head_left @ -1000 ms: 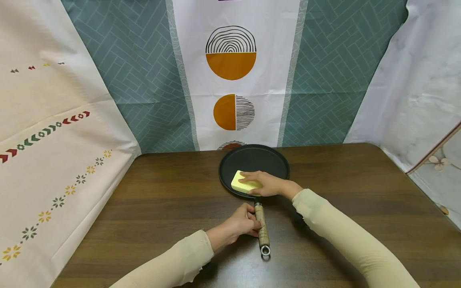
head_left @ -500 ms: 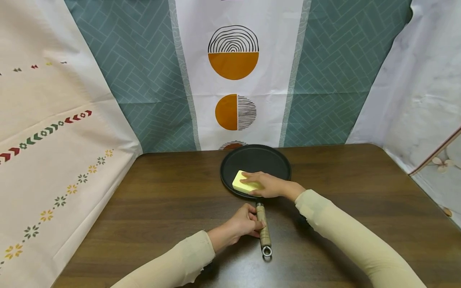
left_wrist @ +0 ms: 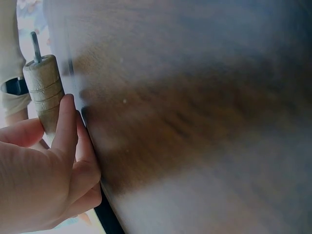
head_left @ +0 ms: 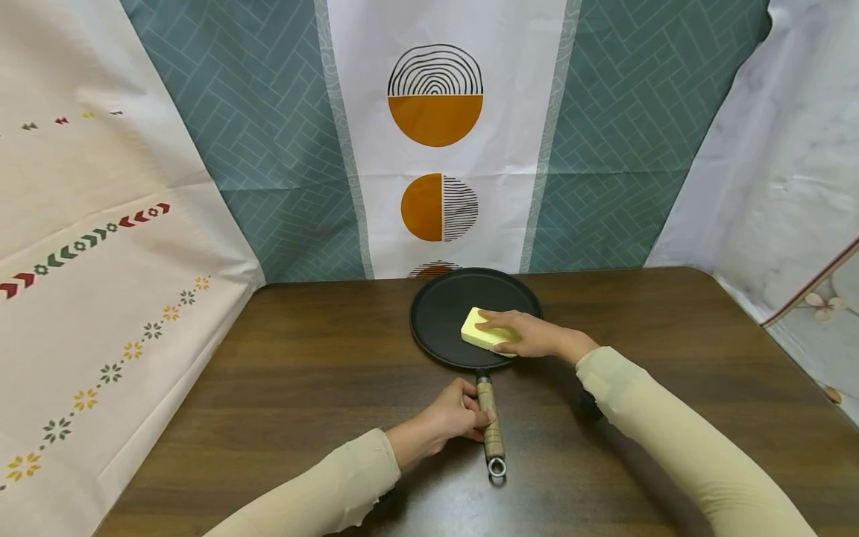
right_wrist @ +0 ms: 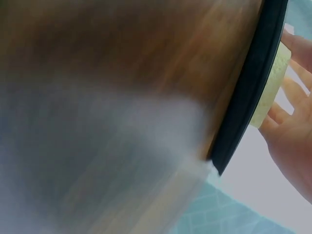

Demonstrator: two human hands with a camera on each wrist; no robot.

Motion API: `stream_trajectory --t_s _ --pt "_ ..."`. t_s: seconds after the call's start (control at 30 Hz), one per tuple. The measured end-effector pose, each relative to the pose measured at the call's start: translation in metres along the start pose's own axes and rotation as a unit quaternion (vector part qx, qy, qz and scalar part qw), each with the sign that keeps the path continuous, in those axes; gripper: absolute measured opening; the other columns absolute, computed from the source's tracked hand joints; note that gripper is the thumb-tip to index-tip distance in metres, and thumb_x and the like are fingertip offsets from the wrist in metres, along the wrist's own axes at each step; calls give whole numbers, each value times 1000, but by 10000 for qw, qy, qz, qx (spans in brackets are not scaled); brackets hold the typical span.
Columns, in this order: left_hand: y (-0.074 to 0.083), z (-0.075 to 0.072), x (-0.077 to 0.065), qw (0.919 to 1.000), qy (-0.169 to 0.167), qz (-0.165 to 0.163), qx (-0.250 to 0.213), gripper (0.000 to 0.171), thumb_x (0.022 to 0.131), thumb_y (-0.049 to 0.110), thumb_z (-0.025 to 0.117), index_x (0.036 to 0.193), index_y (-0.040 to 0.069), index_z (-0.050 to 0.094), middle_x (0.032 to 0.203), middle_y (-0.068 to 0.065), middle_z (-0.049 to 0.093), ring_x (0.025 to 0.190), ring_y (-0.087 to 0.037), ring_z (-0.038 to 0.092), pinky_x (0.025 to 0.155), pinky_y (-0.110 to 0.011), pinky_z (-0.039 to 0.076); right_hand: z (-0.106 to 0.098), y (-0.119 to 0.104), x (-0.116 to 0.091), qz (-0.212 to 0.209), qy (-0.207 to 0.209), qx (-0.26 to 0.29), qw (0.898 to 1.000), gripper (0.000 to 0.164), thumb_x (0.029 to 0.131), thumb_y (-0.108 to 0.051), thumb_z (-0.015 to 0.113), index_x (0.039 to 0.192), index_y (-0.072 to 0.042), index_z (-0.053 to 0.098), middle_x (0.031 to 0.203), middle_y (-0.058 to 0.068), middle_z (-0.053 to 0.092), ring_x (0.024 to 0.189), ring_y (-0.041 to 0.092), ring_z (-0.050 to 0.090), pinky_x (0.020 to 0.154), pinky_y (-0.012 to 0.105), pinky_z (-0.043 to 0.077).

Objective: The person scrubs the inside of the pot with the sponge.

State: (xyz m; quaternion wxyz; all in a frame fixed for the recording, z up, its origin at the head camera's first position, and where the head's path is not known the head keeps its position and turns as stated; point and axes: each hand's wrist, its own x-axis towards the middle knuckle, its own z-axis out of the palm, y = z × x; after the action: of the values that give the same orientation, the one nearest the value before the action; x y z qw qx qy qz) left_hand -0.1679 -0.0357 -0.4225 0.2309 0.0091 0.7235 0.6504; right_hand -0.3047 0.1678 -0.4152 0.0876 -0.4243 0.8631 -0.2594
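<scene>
A flat black pan (head_left: 443, 306) lies on the table, its wooden handle (head_left: 493, 432) pointing toward the person and ending in a metal ring. My left hand (head_left: 450, 414) pinches that handle between thumb and fingers; the left wrist view shows the handle (left_wrist: 44, 90) rising out of the grip. Over the pan's front right part, my right hand (head_left: 526, 333) grips a pale yellow sponge (head_left: 475, 332) from above. In the right wrist view the sponge (right_wrist: 273, 85) sits against the pan's dark rim (right_wrist: 248, 87), with fingers spread along it.
The brown wooden table (head_left: 322, 373) stretches to both sides of the pan. A patterned cloth (head_left: 282, 149) hangs behind its far edge. Pale fabric hangs on the left (head_left: 134, 298) and on the right (head_left: 785, 149).
My right hand has slid the sponge rightward and slightly away across the pan from its front left part. My left hand stays on the handle, and the pan has hardly moved.
</scene>
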Motion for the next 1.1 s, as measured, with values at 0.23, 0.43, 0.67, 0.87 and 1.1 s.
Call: stream_trajectory --t_s 0.23,0.43,0.67,0.87,1.1 --pt "0 0 0 10000 -25 36 2 38 84 -12 64 112 -5 39 88 -14 48 70 -24 61 66 -39 61 -9 16 -4 139 113 129 9998 51 91 -7 65 138 1 47 152 24 28 138 43 27 107 57 33" --pt "-2 0 1 10000 -14 64 2 39 83 -12 64 113 -5 40 88 -14 48 69 -23 60 65 -38 61 -14 21 -5 404 169 86 9990 52 91 -7 65 139 0 47 153 23 27 138 42 27 103 53 36" --pt "-1 0 0 10000 13 73 37 38 84 -11 65 113 -6 40 89 -15 48 70 -24 61 66 -39 61 -16 24 -1 490 226 -26 9985 53 92 -8 64 141 1 44 153 23 25 137 43 28 100 50 39" --pt "-1 0 -1 10000 24 68 55 38 84 -11 65 112 -6 40 89 -15 48 70 -25 61 66 -39 61 -17 33 4 692 384 -270 9965 53 93 -9 63 141 0 44 153 23 26 131 41 38 93 46 41" --pt "0 0 -1 10000 -16 59 54 38 84 -11 65 112 -6 40 89 -15 49 70 -25 62 66 -40 61 -19 37 11 825 613 -420 9938 51 93 -10 64 140 0 46 151 24 30 130 44 38 97 53 40"
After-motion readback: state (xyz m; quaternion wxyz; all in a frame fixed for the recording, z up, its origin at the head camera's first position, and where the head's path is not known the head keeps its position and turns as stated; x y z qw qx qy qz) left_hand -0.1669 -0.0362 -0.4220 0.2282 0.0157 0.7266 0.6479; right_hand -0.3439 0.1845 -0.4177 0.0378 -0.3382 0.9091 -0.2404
